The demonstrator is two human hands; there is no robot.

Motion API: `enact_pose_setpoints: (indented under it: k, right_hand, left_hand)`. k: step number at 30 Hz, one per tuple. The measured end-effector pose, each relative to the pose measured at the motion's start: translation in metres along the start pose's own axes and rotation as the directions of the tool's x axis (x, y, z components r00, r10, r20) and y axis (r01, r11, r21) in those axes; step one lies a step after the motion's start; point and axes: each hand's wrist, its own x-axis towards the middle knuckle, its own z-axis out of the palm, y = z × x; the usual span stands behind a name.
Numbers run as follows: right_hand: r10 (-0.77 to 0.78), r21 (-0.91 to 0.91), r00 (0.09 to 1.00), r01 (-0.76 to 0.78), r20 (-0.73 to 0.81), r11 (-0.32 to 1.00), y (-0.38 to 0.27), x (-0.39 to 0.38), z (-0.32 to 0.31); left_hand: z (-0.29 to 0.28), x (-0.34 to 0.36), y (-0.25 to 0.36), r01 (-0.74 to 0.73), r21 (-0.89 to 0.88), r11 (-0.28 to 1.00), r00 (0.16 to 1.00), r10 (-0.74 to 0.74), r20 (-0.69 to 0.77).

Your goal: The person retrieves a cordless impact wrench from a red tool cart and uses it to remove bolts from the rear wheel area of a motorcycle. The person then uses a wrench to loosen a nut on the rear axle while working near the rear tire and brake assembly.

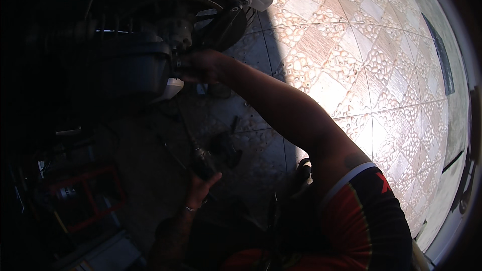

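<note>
A dark scooter (135,65) fills the upper left, with its rear wheel (221,20) in shade. My right hand (198,66) reaches up to the engine casing beside the wheel hub, fingers closed on a small part there; what it grips is too dark to tell. My left hand (201,188), with a ring on one finger, is lower down and closed around the dark handle of a long tool (193,140), whose thin shaft runs up toward the casing.
Patterned floor tiles (361,70) lie sunlit at right and shaded under the scooter. A red metal frame (93,195) stands at lower left. Small dark parts (228,148) lie on the floor near the tool. Another vehicle's wheel (467,185) shows at the right edge.
</note>
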Motion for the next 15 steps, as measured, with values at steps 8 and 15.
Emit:
enact_pose_setpoints:
  k: [8, 15]
  right_hand:
    - [0.013, -0.040, 1.000, -0.014, -0.006, 0.999, -0.004, -0.002, 0.001]
    - [0.013, -0.059, 1.000, -0.013, -0.011, 0.998, -0.008, -0.014, 0.008]
  left_hand:
    - [0.001, -0.001, 0.001, -0.007, -0.034, 0.999, 1.000, 0.006, -0.028]
    - [0.000, -0.001, 0.001, -0.034, -0.021, 0.999, 0.999, 0.033, -0.012]
